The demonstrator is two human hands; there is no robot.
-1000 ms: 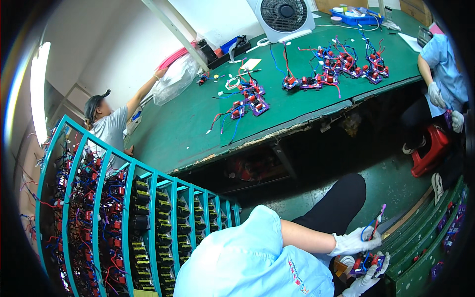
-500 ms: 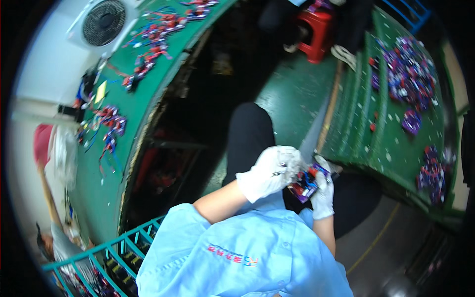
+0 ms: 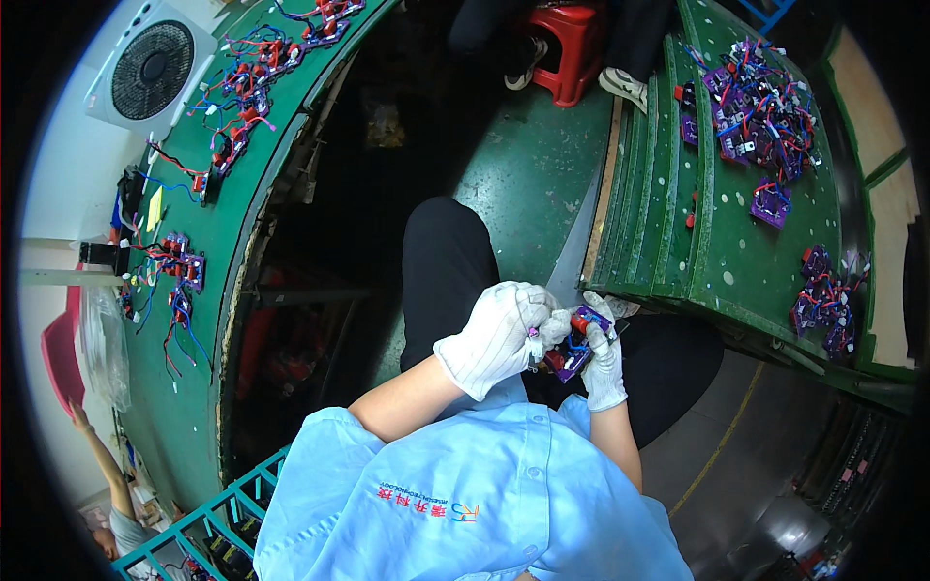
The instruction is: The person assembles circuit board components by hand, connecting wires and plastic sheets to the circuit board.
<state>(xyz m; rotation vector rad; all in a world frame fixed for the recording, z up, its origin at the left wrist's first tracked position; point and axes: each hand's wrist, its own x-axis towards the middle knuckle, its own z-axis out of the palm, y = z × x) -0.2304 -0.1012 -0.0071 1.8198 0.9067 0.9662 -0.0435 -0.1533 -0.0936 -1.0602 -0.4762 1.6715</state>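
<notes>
In front of my lap, my right hand [image 3: 604, 366], in a white glove, grips a purple circuit board [image 3: 573, 356] by its edge. Red and dark parts and a blue wire show on the board. My left hand [image 3: 492, 334], also gloved, is closed at the board's left side, its fingertips up against it. A small purple and metallic bit shows at those fingers; what they hold is too small to make out.
On the left green bench [image 3: 160, 363] lie wired boards [image 3: 179, 259] and a box fan [image 3: 153, 68]. Wired boards are heaped [image 3: 760, 111] on the right green table [image 3: 722, 247]. Ahead stands a red stool [image 3: 567, 58] beside another person's legs. A teal rack [image 3: 228, 504] is at lower left.
The whole view has shifted, so the benches and my hands appear farther left. My hands stay together at the board, which my right hand still holds.
</notes>
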